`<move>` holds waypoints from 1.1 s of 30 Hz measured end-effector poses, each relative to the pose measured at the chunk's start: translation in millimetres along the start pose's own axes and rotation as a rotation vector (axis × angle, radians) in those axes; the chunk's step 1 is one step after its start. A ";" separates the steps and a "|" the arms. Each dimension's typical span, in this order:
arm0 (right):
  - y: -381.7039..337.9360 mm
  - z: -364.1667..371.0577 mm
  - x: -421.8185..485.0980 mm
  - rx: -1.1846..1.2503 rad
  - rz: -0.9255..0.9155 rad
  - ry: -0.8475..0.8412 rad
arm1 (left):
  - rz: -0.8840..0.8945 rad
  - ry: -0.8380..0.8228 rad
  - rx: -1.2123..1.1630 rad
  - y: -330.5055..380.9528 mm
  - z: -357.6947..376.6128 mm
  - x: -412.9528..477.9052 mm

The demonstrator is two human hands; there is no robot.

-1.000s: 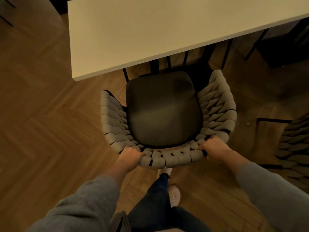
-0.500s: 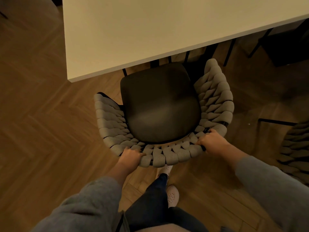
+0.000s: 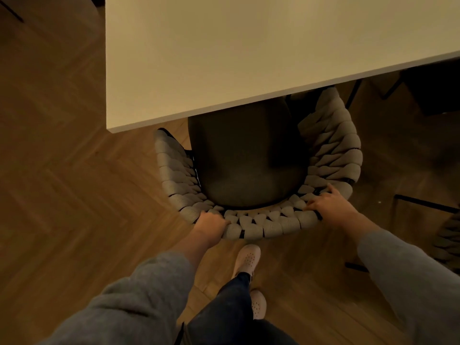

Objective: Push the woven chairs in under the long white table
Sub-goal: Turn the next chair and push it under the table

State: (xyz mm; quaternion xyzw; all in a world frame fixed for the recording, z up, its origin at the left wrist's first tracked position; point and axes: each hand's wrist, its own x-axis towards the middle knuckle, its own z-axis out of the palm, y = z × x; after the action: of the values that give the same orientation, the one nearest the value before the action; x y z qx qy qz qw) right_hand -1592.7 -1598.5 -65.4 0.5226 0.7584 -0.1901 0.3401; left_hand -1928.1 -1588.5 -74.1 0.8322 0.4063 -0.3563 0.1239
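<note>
A woven chair [image 3: 331, 155] with a grey braided back and a dark seat cushion [image 3: 244, 165] stands at the near corner of the long white table [image 3: 249, 51]. The front of its seat is hidden beneath the tabletop. My left hand [image 3: 210, 226] grips the left part of the curved backrest rim. My right hand [image 3: 328, 207] holds the rim further right, with its fingers over the top of the weave.
A second woven chair [image 3: 448, 235] shows at the right edge, with black metal legs [image 3: 423, 202] on the wooden herringbone floor [image 3: 74, 195]. Dark chair frames [image 3: 428, 93] stand under the table's far right. My feet in pale shoes [image 3: 247, 260] are just behind the chair.
The chair has slid forward, and the tabletop now covers the front of its seat. Both hands stayed on the backrest and moved with it. One foot has stepped forward.
</note>
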 end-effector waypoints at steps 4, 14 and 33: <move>16.6 -11.5 11.0 -0.035 0.033 -0.028 | -0.004 -0.011 0.007 3.2 -17.1 14.9; 26.6 -16.4 25.1 -0.026 0.081 -0.024 | 0.035 -0.046 -0.029 -4.9 -25.0 33.6; 26.9 -2.5 20.2 0.114 0.134 0.227 | 0.084 -0.491 -0.062 -5.3 -72.5 55.8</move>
State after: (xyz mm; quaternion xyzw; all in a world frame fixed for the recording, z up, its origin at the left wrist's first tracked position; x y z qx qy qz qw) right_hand -1573.2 -1573.3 -76.3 0.6087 0.7433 -0.1496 0.2338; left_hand -1873.3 -1516.3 -60.5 0.7327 0.3399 -0.5296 0.2593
